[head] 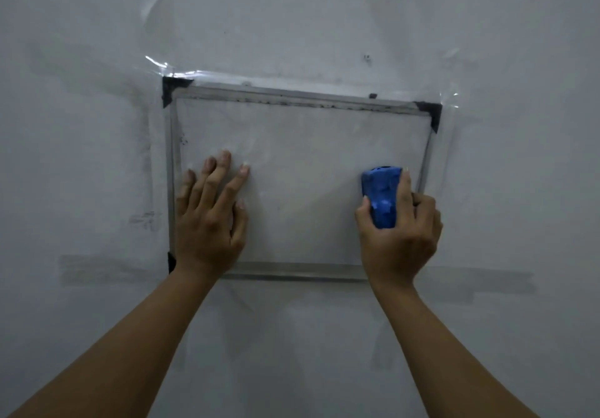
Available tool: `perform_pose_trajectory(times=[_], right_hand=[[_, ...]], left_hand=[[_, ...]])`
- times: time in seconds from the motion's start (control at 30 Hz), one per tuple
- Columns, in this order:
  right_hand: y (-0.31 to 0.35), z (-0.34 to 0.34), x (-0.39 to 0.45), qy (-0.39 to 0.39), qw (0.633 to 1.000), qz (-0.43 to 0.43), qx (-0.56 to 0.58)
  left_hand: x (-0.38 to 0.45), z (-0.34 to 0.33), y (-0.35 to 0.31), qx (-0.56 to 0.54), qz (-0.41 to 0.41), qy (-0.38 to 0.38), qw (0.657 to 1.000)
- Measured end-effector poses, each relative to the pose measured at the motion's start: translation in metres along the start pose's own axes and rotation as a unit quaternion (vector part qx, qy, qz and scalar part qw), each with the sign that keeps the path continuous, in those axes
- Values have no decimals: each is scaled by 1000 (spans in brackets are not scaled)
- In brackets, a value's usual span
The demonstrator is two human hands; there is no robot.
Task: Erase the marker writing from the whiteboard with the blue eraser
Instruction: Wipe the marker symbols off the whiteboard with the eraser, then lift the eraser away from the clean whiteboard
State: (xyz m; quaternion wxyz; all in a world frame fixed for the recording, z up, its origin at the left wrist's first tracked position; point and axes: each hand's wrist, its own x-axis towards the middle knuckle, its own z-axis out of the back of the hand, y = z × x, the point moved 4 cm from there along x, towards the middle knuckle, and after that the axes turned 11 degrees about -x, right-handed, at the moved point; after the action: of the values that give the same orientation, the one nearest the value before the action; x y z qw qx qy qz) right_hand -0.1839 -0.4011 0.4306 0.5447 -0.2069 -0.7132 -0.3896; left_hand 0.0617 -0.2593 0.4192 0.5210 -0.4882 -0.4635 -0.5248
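Note:
A small whiteboard (302,158) with a grey metal frame and black corner pieces is fixed flat to a pale wall. Its surface looks greyish white, with faint dark smudges along the top edge and a few specks at the left. My left hand (209,219) lies flat on the board's lower left, fingers spread. My right hand (401,232) grips the blue eraser (381,195) and presses it against the board near its right edge. I see no clear writing on the board.
Clear tape (168,70) holds the board's top corners to the wall. Grey smear marks (97,271) run along the wall to the left and right of the board's bottom edge. A small dark spot (367,57) sits on the wall above.

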Motion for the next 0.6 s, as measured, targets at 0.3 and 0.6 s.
perform_pose_trajectory(times=[0.3, 0.6], right_hand=[[54, -5, -13, 0, 987, -158, 38], [157, -14, -33, 51, 991, 55, 112]], left_hand=[[19, 50, -1, -116, 57, 5, 992], [-12, 86, 13, -105, 215, -102, 965]])
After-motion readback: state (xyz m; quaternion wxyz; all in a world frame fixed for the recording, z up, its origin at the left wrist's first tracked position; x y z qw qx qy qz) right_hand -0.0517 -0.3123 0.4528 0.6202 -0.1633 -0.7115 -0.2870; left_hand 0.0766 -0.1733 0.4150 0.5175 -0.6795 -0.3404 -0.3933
